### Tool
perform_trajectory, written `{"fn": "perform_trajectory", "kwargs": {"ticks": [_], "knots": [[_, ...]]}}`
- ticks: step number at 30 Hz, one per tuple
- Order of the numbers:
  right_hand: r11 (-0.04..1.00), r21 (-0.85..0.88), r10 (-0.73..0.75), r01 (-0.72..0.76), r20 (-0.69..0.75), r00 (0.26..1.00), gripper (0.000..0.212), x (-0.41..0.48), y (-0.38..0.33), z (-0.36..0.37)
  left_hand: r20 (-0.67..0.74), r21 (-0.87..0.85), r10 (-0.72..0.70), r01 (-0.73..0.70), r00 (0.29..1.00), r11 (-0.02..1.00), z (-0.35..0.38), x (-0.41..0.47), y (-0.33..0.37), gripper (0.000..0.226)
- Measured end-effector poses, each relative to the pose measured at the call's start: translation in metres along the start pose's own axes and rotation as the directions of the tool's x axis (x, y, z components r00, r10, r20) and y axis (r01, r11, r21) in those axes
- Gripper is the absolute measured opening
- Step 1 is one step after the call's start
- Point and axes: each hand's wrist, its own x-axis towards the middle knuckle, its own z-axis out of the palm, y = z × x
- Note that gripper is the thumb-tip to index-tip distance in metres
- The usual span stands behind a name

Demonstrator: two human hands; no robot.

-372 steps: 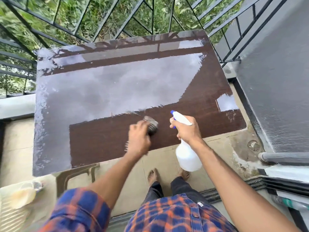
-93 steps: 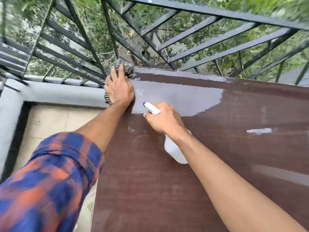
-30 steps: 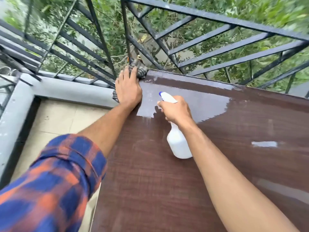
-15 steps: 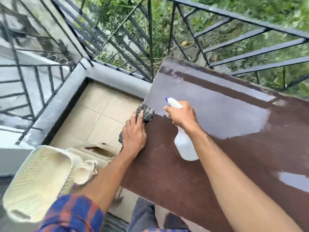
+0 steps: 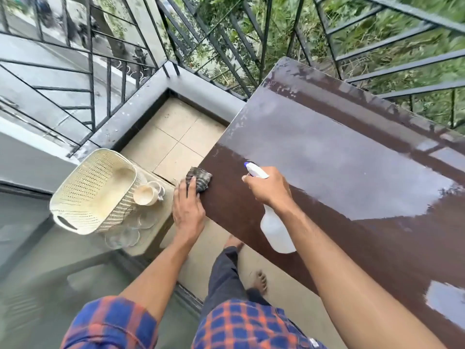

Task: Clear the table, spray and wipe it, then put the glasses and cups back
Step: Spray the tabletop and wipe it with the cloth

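**Wipe reaches near end of table's left edge; cups and glasses not yet returned**

Change noted: one second ago the left hand point(image 5: 187, 210) pressed the cloth point(image 5: 200, 178) at the far left corner of the table point(image 5: 327, 159), against the railing point(image 5: 226, 34). It now stands well down the left edge, close to the near corner. The cloth has been drawn along the whole edge in that time.

Grip, left: fingers lie flat and nearly straight on the cloth, pressing it to the tabletop at the rim. They are not curled round it.

Grip, right: the right hand point(image 5: 269, 190) is clamped round the neck of the bottle point(image 5: 275, 233), as before. The nozzle points across the top and the body hangs below the hand, over the table. I cannot tell whether the trigger is pulled.

Task's things: one cup point(image 5: 144, 195) and several glasses point(image 5: 123, 235) stand on a low stool point(image 5: 151, 238) left of the table, beside a basket point(image 5: 83, 197). The glasses are blurred, so I cannot count them.

Judgement: nothing stands on the visible tabletop, so clearing is done. The edge pass appears nearly complete. A wide pale sheen covers the far half, probably sky glare or moisture. Returning the ware is the step next due, once both hands are freed.
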Motion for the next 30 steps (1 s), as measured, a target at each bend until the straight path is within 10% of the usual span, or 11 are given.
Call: {"fn": "perform_trajectory", "kwargs": {"ticks": [12,18,30], "knots": [[0.968,0.154,0.228,-0.198,-0.213,0.95,0.032,-0.055,0.12,-0.078,0.249,-0.078,0.125,-0.109,0.96,0.991,0.019,-0.138,0.104,0.062],[0.904,0.34,0.365,-0.259,-0.297,0.882,0.058,-0.09,0.179,-0.111,0.477,0.026,0.285,-0.338,0.831,0.941,0.012,-0.185,0.144,0.078],[0.732,0.605,0.607,-0.314,-0.369,0.704,0.03,-0.162,0.231,-0.113,0.589,0.006,0.476,-0.592,0.653,0.806,-0.013,-0.138,0.146,0.071]]}}
